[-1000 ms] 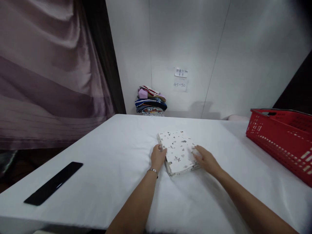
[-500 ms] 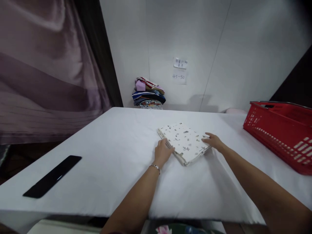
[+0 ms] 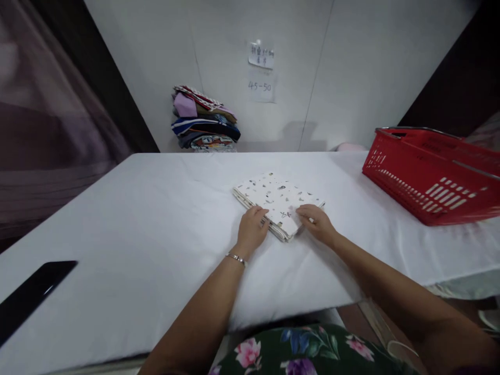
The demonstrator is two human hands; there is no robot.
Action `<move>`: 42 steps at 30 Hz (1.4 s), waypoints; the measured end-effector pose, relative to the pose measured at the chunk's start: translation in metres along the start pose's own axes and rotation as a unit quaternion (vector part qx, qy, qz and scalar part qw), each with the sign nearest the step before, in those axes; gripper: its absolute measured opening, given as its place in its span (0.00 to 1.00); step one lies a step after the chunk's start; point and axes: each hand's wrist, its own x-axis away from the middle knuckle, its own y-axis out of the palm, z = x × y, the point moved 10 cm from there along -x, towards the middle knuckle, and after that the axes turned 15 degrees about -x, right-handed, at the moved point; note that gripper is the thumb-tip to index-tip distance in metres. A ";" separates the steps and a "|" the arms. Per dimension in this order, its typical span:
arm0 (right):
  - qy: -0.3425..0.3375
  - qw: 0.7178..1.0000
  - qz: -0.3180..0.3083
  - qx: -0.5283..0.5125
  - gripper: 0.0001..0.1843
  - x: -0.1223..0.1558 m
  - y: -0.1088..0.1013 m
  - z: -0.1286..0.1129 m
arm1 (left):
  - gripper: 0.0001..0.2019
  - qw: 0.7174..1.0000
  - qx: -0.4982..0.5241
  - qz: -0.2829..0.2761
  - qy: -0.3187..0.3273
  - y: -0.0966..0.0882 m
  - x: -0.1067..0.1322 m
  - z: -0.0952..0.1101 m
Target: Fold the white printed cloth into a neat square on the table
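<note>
Loads of room to pass over the white table (image 3: 156, 219) left of the folded cloth (image 3: 269, 194), short of that flat black slab (image 3: 35, 294). Right side's got a decent gap too, then the red basket (image 3: 422, 174) blocks it. Past the far edge: clothes pile (image 3: 205, 121), then wall (image 3: 351, 78).

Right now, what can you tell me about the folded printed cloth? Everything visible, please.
The folded cloth looks like white fabric scattered with small dark and tan motifs, folded into a roughly rectangular packet. It lies on the white-covered table, set at a slant with one corner toward the wearer; stacked layers show along its near left edge. The left hand is on that edge, the right hand at the near right edge. Its underside is hidden.
</note>
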 end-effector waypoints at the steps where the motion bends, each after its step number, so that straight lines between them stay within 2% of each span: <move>1: -0.016 1.000 -0.009 -0.005 0.11 0.004 0.004 -0.012 | 0.13 0.999 -0.004 -0.007 0.031 0.003 0.001 0.010; 4: -0.033 0.999 -0.034 -0.008 0.11 0.016 0.013 -0.033 | 0.14 0.994 -0.010 -0.033 0.101 0.013 0.006 0.032; 8: -0.026 0.998 -0.050 0.006 0.13 0.026 0.017 -0.037 | 0.16 0.990 -0.005 -0.072 0.123 0.024 0.008 0.039; 10: -0.031 0.997 -0.065 0.015 0.14 0.029 0.021 -0.038 | 0.16 0.989 -0.001 -0.087 0.118 0.026 0.007 0.037; 13: -0.045 0.995 -0.088 0.025 0.16 0.031 0.028 -0.041 | 0.15 0.990 0.014 -0.076 0.114 0.019 0.005 0.037; 16: -0.049 0.993 -0.104 0.026 0.17 0.031 0.034 -0.043 | 0.10 0.994 0.021 -0.073 0.073 0.011 0.005 0.030; 19: -0.045 0.993 -0.106 0.021 0.17 0.029 0.036 -0.043 | 0.06 0.992 0.033 -0.116 0.023 0.013 0.011 0.025; 23: -0.041 0.993 -0.105 0.013 0.14 0.027 0.036 -0.042 | 0.02 0.982 0.042 -0.186 0.005 0.025 0.025 0.030; 31: -0.018 0.996 -0.089 -0.009 0.13 0.025 0.036 -0.038 | 0.04 0.980 0.055 -0.179 -0.064 0.031 0.032 0.030; 38: -0.045 0.988 -0.146 0.037 0.18 0.031 0.047 -0.046 | 0.05 0.987 0.041 -0.147 -0.056 0.033 0.035 0.031; 42: -0.043 0.987 -0.149 0.050 0.19 0.031 0.049 -0.046 | 0.05 0.987 0.054 -0.142 -0.060 0.033 0.034 0.030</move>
